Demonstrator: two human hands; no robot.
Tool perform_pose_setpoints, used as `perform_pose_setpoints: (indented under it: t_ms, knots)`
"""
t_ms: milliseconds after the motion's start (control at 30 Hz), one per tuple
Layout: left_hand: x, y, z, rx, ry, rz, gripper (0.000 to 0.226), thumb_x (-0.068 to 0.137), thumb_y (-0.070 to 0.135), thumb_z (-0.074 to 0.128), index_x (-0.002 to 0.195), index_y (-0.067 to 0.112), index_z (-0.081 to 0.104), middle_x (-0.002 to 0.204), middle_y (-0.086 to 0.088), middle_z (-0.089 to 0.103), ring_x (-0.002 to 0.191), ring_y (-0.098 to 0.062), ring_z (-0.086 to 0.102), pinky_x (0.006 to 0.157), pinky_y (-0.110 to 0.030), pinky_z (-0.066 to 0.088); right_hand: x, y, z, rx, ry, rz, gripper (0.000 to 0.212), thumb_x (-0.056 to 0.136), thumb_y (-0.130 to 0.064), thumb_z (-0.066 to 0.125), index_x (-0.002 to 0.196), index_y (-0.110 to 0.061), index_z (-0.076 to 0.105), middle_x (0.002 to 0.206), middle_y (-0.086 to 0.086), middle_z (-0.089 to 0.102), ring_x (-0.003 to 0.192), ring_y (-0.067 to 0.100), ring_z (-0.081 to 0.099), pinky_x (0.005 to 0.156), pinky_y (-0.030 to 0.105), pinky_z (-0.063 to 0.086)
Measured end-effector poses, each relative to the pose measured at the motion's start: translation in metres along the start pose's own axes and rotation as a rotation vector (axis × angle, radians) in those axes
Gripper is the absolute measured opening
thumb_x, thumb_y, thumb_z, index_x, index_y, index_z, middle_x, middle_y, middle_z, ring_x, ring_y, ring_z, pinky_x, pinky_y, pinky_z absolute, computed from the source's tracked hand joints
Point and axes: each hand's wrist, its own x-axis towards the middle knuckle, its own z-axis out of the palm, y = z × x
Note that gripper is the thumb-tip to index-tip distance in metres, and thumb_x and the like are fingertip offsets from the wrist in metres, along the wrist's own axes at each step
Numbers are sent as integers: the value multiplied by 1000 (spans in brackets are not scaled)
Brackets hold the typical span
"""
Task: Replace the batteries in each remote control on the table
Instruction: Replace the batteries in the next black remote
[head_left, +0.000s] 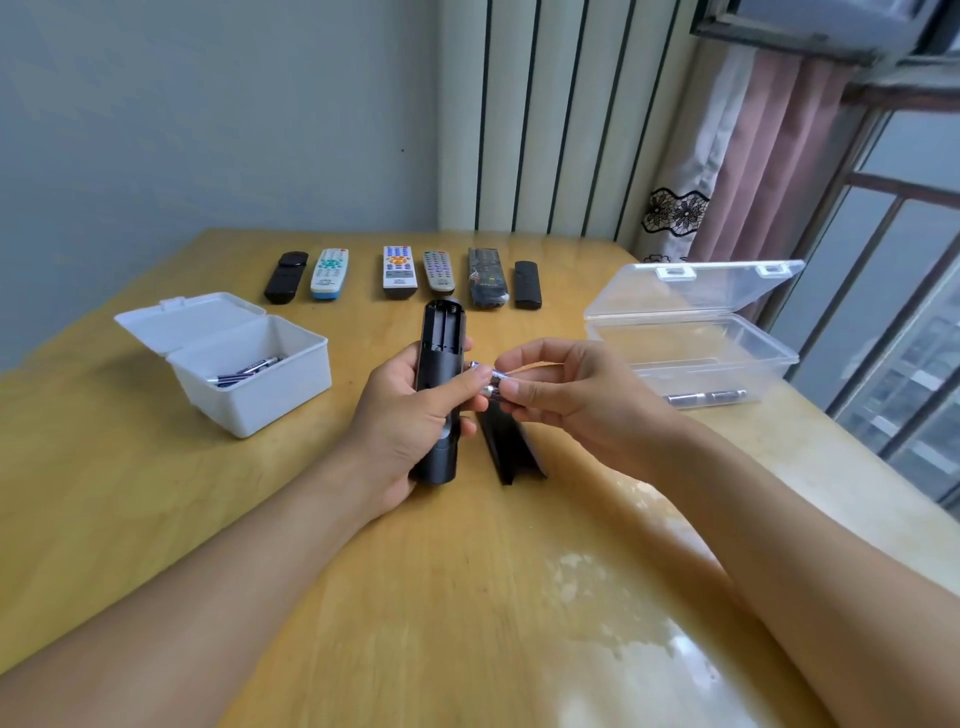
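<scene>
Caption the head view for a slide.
Left hand holds an opened black remote; right hand pinches batteries beside it.

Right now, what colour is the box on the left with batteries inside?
The lidded box is white, seen clearly in the head view.

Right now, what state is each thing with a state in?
Black remote: held by left hand, cover off, battery bay empty.
Batteries: pinched by right hand.
Battery cover: lying on the table.
White box: lid open, batteries inside.
Clear box: lid open, batteries inside.
Six remotes: lying in a row.
</scene>
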Motion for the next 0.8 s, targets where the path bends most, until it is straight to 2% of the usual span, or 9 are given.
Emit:
perform_pose_setpoints:
  t_ms: [133, 300, 400, 500, 633, 800]
  knots:
    - [3, -2, -1, 5, 40, 11, 32, 89, 10, 75, 118, 18, 66, 77, 5, 69, 67, -8, 65, 55, -24, 53, 1, -1, -2, -15, -12, -18, 29, 72, -5, 78, 99, -3, 67, 89, 17, 73, 82, 23, 69, 80, 28, 59]
    - [5, -1, -3, -49, 97, -16, 27, 92, 11, 71, 117, 19, 67, 83, 2, 70, 67, -4, 68, 54, -21, 53, 2, -2, -7, -59, 54, -85, 26, 81, 10, 72, 101, -6, 70, 92, 11, 78, 86, 18, 74, 79, 23, 57]
    - [7, 0, -6, -126, 137, -52, 29, 93, 13, 70, 121, 19, 66, 95, 1, 71, 72, -5, 71, 55, -20, 54, 2, -3, -8, 0, 62, -93, 29, 84, 11, 68, 108, -5, 70, 100, 15, 77, 95, 24, 75, 85, 27, 58]
    - [7, 2, -7, -150, 150, -61, 29, 93, 13, 70, 121, 19, 66, 99, -1, 71, 74, -6, 72, 56, -20, 55, 2, -3, -7, 46, 57, -101, 29, 85, 13, 66, 108, -5, 70, 99, 15, 76, 96, 26, 74, 87, 29, 59]
    - [6, 2, -4, -79, 119, -33, 28, 93, 13, 70, 120, 20, 65, 101, -6, 74, 78, -8, 75, 58, -21, 56, -1, -1, -3, 3, 50, -109, 27, 86, 10, 67, 107, -6, 71, 97, 11, 76, 96, 25, 74, 85, 28, 58]
    - [5, 2, -4, -55, 143, -24, 28, 92, 13, 72, 118, 20, 66, 107, -12, 74, 80, -10, 75, 59, -22, 57, -3, -1, 1, -91, 74, -129, 28, 82, 8, 73, 107, -5, 70, 96, 12, 77, 92, 25, 76, 87, 33, 60]
